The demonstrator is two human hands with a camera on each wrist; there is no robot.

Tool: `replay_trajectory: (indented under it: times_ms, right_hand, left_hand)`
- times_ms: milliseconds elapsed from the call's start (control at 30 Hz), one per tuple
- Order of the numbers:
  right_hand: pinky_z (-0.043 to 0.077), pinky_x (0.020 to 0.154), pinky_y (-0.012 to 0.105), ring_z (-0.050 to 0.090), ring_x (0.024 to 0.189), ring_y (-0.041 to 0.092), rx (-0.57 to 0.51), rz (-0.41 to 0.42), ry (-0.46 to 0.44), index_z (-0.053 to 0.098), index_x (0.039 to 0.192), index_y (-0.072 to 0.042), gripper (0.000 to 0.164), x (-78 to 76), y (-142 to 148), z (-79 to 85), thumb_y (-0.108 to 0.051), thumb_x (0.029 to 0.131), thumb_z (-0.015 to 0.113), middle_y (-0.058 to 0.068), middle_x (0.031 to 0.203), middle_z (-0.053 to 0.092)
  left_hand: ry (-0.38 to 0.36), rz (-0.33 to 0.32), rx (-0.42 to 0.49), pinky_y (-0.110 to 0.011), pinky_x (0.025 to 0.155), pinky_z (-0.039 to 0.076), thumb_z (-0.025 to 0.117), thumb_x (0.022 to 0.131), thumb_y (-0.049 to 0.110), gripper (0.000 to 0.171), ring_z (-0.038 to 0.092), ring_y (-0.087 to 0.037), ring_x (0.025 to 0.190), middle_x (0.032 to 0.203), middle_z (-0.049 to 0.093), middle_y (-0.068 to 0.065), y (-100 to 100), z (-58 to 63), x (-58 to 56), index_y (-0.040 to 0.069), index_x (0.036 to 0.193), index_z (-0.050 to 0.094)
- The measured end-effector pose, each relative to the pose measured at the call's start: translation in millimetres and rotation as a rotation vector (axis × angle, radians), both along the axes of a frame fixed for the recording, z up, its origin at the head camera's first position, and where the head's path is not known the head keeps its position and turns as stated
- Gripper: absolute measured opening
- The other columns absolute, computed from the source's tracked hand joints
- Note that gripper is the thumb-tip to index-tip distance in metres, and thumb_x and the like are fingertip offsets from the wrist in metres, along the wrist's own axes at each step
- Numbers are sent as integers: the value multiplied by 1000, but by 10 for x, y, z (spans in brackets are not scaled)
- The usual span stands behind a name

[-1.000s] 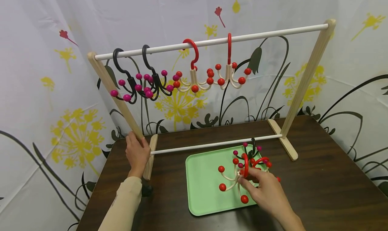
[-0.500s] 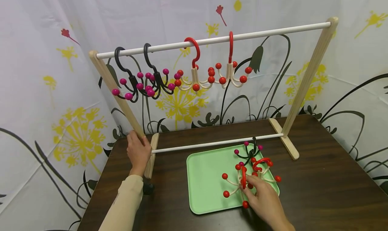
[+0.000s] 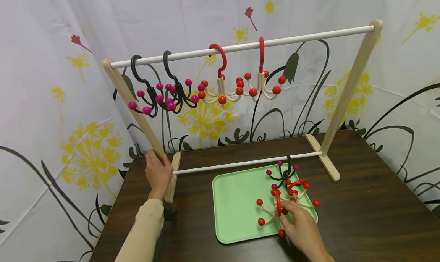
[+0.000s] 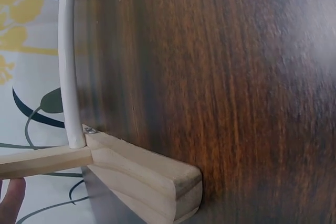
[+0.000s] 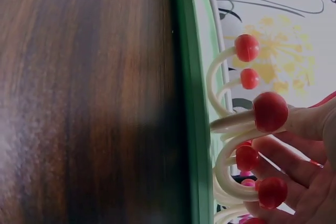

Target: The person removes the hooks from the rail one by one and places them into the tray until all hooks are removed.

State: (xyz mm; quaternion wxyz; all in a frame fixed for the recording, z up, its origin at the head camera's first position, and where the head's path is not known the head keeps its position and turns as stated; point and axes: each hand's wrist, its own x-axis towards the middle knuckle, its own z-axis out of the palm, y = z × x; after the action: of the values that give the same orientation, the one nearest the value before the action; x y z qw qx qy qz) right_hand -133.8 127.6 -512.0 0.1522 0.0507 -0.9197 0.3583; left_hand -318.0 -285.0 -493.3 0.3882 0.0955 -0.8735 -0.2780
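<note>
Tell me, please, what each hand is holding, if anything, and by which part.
The right hand pinches a red-and-cream hanger near its middle, beside the red hook; the left hand grips the rack's left upright near its foot.

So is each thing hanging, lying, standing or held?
Green rectangular tray, lying flat
White-railed wooden rack, standing, held by left fingers
Two black pink-balled hangers, hanging
Two cream red-balled hangers, hanging
Third cream hanger, held by right fingers
Fourth cream hanger, on tray
Third black hanger, on tray

Red-and-cream hangers [image 3: 278, 204], black-and-magenta hangers [image 3: 179, 89], tan-and-white rack [image 3: 350, 86], green tray [image 3: 233, 212], brown wood-grained table [image 3: 378, 208], yellow-flowered white curtain [image 3: 44, 33]
</note>
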Motion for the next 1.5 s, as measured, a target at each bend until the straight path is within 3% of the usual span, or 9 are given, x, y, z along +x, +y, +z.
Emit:
replay_trajectory:
  times_ms: [367, 667, 1100, 1333, 1500]
  right_hand:
    - [51, 80, 42, 63, 85, 12, -19, 26, -12, 74, 98, -13, 24, 2, 1, 1, -2, 77, 80, -6, 94, 68]
    - [51, 78, 42, 64, 84, 13, -15, 31, 43, 73, 95, -10, 22, -8, 6, -33, 0, 76, 79, -3, 94, 67]
    - [49, 75, 39, 62, 82, 12, -23, 32, -19, 64, 79, -24, 20, -19, 7, -8, -11, 82, 79, -13, 83, 60]
    - [49, 79, 43, 64, 88, 17, 0, 34, -43, 69, 88, -19, 13, -14, 6, -3, -13, 82, 78, -9, 88, 62]
    - [49, 86, 49, 66, 102, 28, 39, 9, -43, 72, 97, -15, 17, 5, 28, 1, -18, 82, 79, 2, 103, 70]
  left_hand:
    - [-8, -1, 45, -63, 65, 41, 61, 90, 14, 28, 55, -53, 77, 98, 49, -22, 7, -29, 28, 0, 110, 48]
    - [19, -32, 23, -62, 68, 41, 61, 89, 12, 28, 54, -52, 78, 97, 48, -23, -11, 4, -17, -1, 109, 48]
    - [30, -36, 50, -60, 69, 41, 60, 89, 12, 26, 54, -50, 77, 97, 48, -22, 2, -17, -1, -2, 108, 49]
    - [30, -40, 51, -59, 68, 41, 64, 89, 12, 27, 54, -49, 76, 96, 49, -22, -5, -15, 8, -1, 107, 49]
    - [22, -23, 38, -60, 67, 41, 64, 89, 12, 28, 55, -50, 76, 98, 49, -22, 2, -12, 16, -1, 108, 49]
